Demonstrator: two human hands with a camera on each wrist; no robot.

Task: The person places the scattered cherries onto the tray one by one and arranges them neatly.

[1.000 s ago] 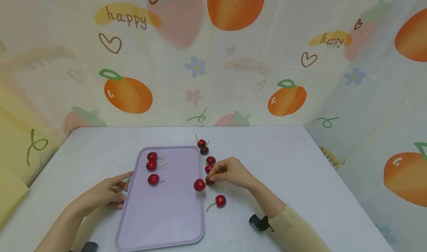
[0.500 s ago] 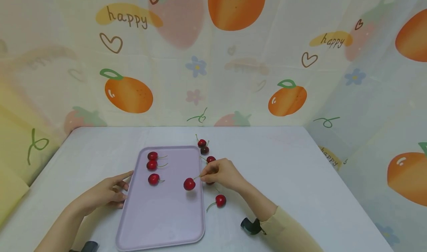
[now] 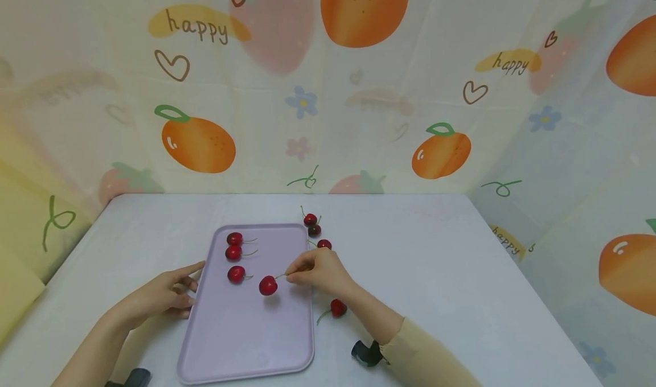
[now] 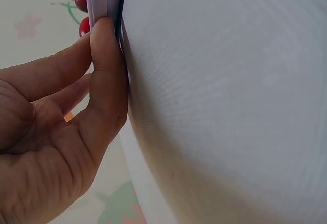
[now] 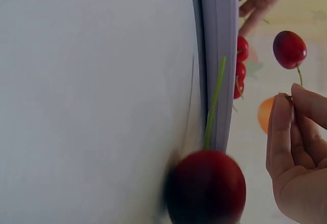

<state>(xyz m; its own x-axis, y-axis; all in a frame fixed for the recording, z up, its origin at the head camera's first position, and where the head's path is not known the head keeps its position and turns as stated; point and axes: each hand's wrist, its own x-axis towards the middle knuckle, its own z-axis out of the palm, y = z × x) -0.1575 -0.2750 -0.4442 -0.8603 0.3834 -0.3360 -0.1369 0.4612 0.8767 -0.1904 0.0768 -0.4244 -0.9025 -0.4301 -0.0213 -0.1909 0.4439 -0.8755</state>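
**A:** State the position of the fruit in hand.

**B:** The held cherry (image 3: 268, 285) hangs above the tray (image 3: 246, 341), to the right of three cherries (image 3: 234, 254) lying on it. A shadow beneath indicates clearance from the surface. Loose cherries (image 3: 337, 308) lie on the table (image 3: 410, 233) just beyond the tray's right edge.

**A:** Condition of each hand?

**B:** The right hand (image 3: 318, 270) pinches the stem (image 5: 300, 75) between thumb and fingertips, at the end away from the fruit. The left hand (image 3: 156, 296) has its fingers spread, resting against the tray's left edge.

**A:** Handling properties?

**B:** By judgement: light, firm under a thin skin, and easily bruised. The glossy surface is likely slippery. The stem is slender and flexible; a sharp tug could detach it. Take hold of the stem and keep the motion smooth. If gripping the fruit body, apply light, even pressure. The tray is probably stiff and light enough to slide; steady it by its rim.

**A:** Legible markings?

**B:** The backdrop (image 3: 328, 108) carries the word "happy" upper left, upper right and beside the table's right edge. Faint, reversed lettering at far left is not reliably readable. No brand or label is visible on the tray.
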